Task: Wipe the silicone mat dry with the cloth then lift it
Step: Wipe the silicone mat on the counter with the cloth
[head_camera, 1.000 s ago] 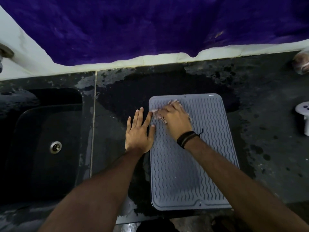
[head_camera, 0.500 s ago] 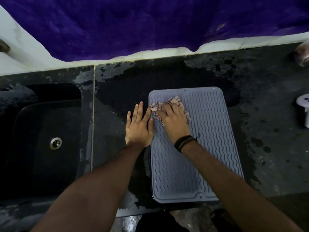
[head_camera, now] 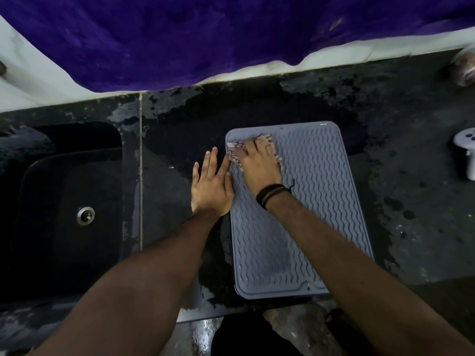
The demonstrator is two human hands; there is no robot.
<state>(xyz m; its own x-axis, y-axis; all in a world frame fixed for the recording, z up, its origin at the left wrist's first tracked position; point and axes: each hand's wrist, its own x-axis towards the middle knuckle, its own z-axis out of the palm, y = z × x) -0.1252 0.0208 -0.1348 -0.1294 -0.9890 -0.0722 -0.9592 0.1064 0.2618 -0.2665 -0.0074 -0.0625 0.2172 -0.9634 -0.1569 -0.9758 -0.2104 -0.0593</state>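
1. Two bare forearms reach forward from the bottom edge over a dark, wet-looking counter point(head_camera: 411, 201).
2. A grey mat point(head_camera: 308, 214) with wavy ridges lies flat on the counter, its near edge close to the counter's front edge.
3. The left hand point(head_camera: 211, 185) lies flat, palm down, on the counter just beside the mat's left edge, fingers straight and slightly spread, holding nothing; its thumb touches the mat's edge.
4. The right hand point(head_camera: 258, 163), a dark band point(head_camera: 271, 195) on its wrist, presses a pale cloth point(head_camera: 263, 137) onto the mat's far left corner with flat, spread fingers. The cloth shows around the fingertips.
5. Left of the hands a black sink point(head_camera: 38, 201) is set into the counter, with a metal drain point(head_camera: 85, 215).
6. Farther back, a purple fabric point(head_camera: 205, 34) hangs over a white wall.
7. At the right edge stands a white object point(head_camera: 466, 152), cut off by the frame.
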